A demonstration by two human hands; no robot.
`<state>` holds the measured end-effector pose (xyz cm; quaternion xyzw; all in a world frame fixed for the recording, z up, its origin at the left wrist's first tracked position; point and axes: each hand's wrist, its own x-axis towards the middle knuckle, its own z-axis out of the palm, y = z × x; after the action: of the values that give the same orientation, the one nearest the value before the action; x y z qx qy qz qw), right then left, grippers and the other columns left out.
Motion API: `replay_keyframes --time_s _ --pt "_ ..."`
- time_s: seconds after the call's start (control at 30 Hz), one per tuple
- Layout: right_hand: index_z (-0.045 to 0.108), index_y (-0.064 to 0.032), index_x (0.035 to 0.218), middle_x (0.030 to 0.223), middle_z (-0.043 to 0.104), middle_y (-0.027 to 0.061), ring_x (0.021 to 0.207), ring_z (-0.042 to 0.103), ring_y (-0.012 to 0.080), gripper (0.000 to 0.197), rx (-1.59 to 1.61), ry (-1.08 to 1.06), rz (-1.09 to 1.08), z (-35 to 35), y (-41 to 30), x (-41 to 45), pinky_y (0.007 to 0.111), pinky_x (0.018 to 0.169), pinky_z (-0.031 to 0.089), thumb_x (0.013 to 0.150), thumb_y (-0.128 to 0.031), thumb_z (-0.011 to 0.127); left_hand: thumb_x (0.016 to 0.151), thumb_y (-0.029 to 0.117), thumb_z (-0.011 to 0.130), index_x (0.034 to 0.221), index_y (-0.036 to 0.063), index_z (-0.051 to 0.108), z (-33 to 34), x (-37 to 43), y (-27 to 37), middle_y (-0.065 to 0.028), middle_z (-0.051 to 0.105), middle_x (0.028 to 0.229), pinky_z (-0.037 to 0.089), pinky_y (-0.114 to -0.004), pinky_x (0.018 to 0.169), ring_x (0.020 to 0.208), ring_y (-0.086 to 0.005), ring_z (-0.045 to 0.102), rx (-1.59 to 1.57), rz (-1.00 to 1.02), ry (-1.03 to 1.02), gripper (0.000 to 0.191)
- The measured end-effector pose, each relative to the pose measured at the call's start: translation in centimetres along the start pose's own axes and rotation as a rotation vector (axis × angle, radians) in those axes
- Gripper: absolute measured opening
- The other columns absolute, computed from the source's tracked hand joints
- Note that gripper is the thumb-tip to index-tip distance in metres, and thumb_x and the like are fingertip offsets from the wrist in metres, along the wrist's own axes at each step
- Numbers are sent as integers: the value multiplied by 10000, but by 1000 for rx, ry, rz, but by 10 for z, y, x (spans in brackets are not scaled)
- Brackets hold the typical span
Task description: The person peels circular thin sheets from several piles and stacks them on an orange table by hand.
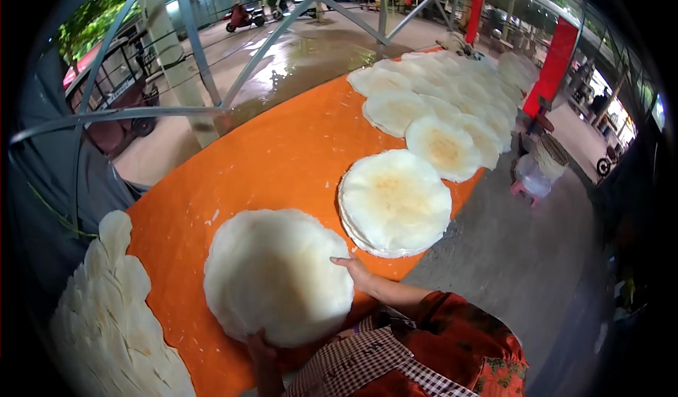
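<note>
Large, thin, round flatbreads lie in piles on a long table with an orange cover (233,174). In front of my body, my two hands hold a stack of flatbreads (278,278) over the cover. My right hand (354,271) grips its right edge, thumb on top and fingers hidden beneath. At its lower left edge, my left hand (260,345) is closed on the rim, partly in shadow. A neat round stack of flatbreads (394,201) sits just beyond my right hand. Farther up the table, many overlapping flatbreads (445,98) are spread out.
More overlapping flatbreads (106,317) cover the table's near left end. Metal frame bars (159,113) run along the far left side. A woven basket (552,151) stands on a pink stool (524,191) on the floor at right. Farther off are a red post (553,69) and a parked scooter (244,18).
</note>
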<state>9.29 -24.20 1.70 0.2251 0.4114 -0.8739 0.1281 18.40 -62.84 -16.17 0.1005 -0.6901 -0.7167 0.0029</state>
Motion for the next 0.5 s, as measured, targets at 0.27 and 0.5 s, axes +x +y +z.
replay_keyframes --time_s 0.27,0.5 --pt "551 50 1197 1085 637 172 964 633 278 411 -114 -109 -115 -16 10 16 411 851 520 797 -14 616 861 148 501 1330 66 457 13 1 98 -156 483 1327 400 -441 1007 1184 -326 475 -102 -232 -28 477" --pt "518 43 1206 1136 602 161 1008 601 271 407 144 25 64 10 43 -34 414 825 518 817 -42 603 922 608 370 1401 53 379 57 -59 172 -151 391 1433 258 -554 1070 1280 -335 388 -940 -261 -109 733"
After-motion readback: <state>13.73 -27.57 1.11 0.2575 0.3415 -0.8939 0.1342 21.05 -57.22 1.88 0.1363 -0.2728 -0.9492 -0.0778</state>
